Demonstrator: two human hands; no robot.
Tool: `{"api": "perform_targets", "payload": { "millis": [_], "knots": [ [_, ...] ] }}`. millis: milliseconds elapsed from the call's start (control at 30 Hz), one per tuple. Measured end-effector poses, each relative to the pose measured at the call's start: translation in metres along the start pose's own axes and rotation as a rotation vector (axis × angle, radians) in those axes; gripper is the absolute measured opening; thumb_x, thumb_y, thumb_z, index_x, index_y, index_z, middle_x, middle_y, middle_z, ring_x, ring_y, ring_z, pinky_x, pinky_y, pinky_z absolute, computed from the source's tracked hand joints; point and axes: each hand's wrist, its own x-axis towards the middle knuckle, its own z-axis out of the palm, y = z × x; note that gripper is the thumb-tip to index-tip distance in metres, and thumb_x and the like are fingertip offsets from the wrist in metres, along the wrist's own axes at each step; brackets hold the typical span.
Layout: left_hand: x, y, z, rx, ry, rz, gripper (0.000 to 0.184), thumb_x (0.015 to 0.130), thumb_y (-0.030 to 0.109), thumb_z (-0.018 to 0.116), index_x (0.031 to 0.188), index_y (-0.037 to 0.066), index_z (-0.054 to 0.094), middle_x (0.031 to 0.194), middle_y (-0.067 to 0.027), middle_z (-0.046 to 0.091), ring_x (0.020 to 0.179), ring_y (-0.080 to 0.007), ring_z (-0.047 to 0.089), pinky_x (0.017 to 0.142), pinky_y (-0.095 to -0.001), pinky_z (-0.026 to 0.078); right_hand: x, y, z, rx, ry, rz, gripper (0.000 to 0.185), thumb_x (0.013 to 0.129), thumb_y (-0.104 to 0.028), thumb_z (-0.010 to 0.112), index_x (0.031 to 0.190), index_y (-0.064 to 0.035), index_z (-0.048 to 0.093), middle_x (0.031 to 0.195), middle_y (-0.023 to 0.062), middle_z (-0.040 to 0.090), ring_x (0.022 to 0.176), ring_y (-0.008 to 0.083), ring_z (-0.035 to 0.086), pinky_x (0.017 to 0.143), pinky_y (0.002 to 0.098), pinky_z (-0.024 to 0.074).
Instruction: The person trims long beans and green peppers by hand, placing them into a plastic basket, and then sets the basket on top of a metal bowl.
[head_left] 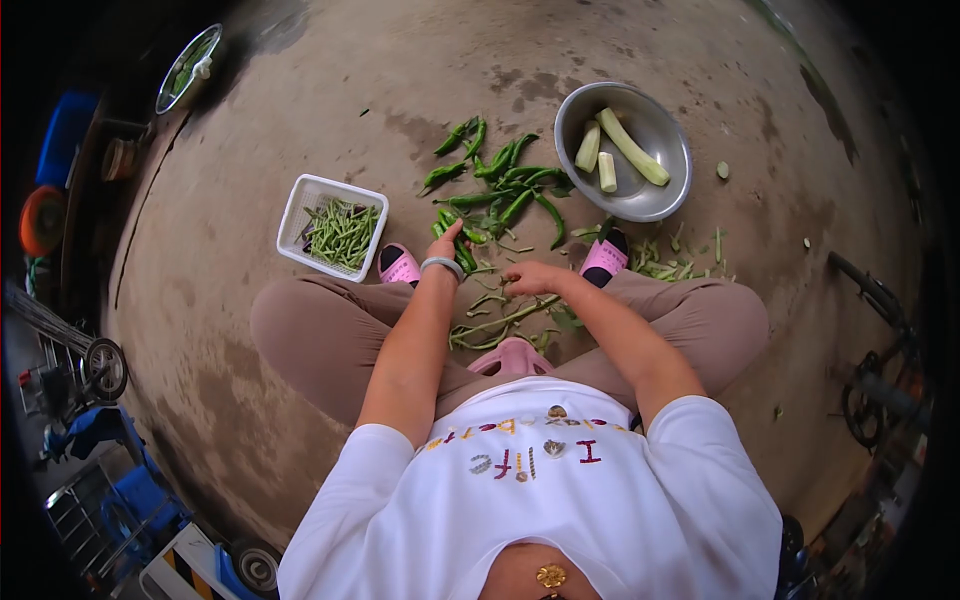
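Observation:
Green chili peppers [461, 246] stick out of my left hand [445, 242], which is closed around them and wears a band at the wrist. Just to its right, my right hand [530, 279] hovers low over scattered stems and peelings [490, 322]. Its fingers are drawn together, and whatever they pinch is too small to make out. Beyond both hands lies a loose pile of green chili peppers [515, 190] on the concrete floor.
A white plastic basket [291, 232] with cut green beans stands at the left. At the right, a metal basin [672, 205] holds peeled pale vegetable pieces. Peelings [668, 266] lie by my right pink slipper [606, 256]. Wheeled items line the left edge.

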Motion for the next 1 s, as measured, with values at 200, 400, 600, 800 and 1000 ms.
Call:
{"api": "perform_targets", "payload": {
  "millis": [200, 400, 600, 800, 1000],
  "knots": [
    [-0.001, -0.011, 0.006, -0.071, -0.070, -0.083, 0.016, 0.077, 0.013, 0.066, 0.081, 0.002, 0.055, 0.071, -0.0101, 0.061, 0.057, -0.0210, 0.059, 0.049, -0.0329, 0.050, 0.025, 0.067, -0.013, -0.118, 0.232, 0.435, 0.036, 0.076, -0.026, 0.055, 0.103, -0.0025, 0.060, 0.105, 0.0194, 0.059, 0.093, 0.0350, 0.058, 0.082, 0.0399, 0.0456],
    [0.003, -0.016, 0.004, 0.239, -0.168, 0.053, 0.016, 0.074, 0.008, 0.067, 0.082, -0.001, 0.057, 0.070, -0.0111, 0.061, 0.057, -0.0199, 0.059, 0.051, -0.0300, 0.049, 0.042, 0.095, -0.041, 0.104, 0.722, 0.767, 0.033, 0.080, -0.021, 0.051, 0.104, 0.0014, 0.057, 0.106, 0.0222, 0.058, 0.096, 0.0373, 0.057, 0.083, 0.0432, 0.0451],
    [0.006, -0.017, 0.002, 0.311, -0.224, 0.001, 0.018, 0.072, 0.009, 0.070, 0.082, 0.000, 0.058, 0.066, -0.0093, 0.060, 0.054, -0.0185, 0.058, 0.051, -0.0289, 0.049, 0.049, 0.080, -0.060, 0.151, 0.691, 0.959, 0.029, 0.083, -0.021, 0.051, 0.102, 0.0002, 0.057, 0.108, 0.0209, 0.057, 0.100, 0.0335, 0.057, 0.081, 0.0432, 0.0473],
    [0.001, -0.017, 0.006, 0.236, -0.212, -0.026, 0.018, 0.073, 0.008, 0.067, 0.084, -0.002, 0.057, 0.070, -0.0107, 0.062, 0.059, -0.0198, 0.061, 0.053, -0.0300, 0.051, 0.064, 0.121, -0.046, 0.226, 0.408, 0.778, 0.024, 0.086, -0.024, 0.053, 0.095, -0.0031, 0.060, 0.091, 0.0113, 0.061, 0.076, 0.0212, 0.061, 0.062, 0.0351, 0.0489],
    [0.006, -0.019, 0.003, 0.278, -0.211, 0.042, 0.018, 0.073, 0.006, 0.066, 0.085, -0.003, 0.056, 0.080, -0.0139, 0.064, 0.065, -0.0209, 0.063, 0.056, -0.0305, 0.052, 0.043, 0.040, -0.038, 0.787, -0.103, 0.436, 0.019, 0.089, -0.023, 0.050, 0.095, -0.0077, 0.059, 0.066, -0.0016, 0.048, 0.054, 0.0077, 0.046, 0.050, 0.0236, 0.0405]
  ]
}}
